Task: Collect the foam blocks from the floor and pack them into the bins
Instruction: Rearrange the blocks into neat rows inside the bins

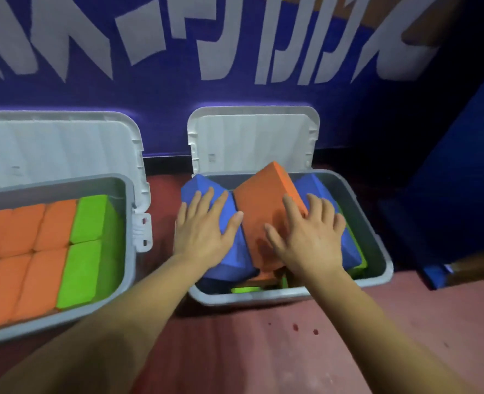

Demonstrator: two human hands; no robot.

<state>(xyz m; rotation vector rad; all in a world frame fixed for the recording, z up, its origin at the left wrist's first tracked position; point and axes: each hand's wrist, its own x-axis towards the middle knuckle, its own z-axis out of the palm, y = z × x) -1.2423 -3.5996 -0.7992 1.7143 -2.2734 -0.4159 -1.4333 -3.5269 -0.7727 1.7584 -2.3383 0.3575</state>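
Two flat, spread hands | left hand [204, 231] presses blue block [198, 191] | right hand [312, 240] presses orange block [263, 191] | both in right bin [263, 297]

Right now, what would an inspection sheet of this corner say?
Surface: red floor, dark spots.
Job's things: left bin holds orange blocks and green blocks in neat rows; right bin piled with a blue block, a tilted orange block and more, above the rim.
Clutter: nothing seen.
Hands: left hand flat on the blue block; right hand flat on the tilted orange block.
Cables: nothing seen.
Surroundings: open lids stand before a purple lettered wall.
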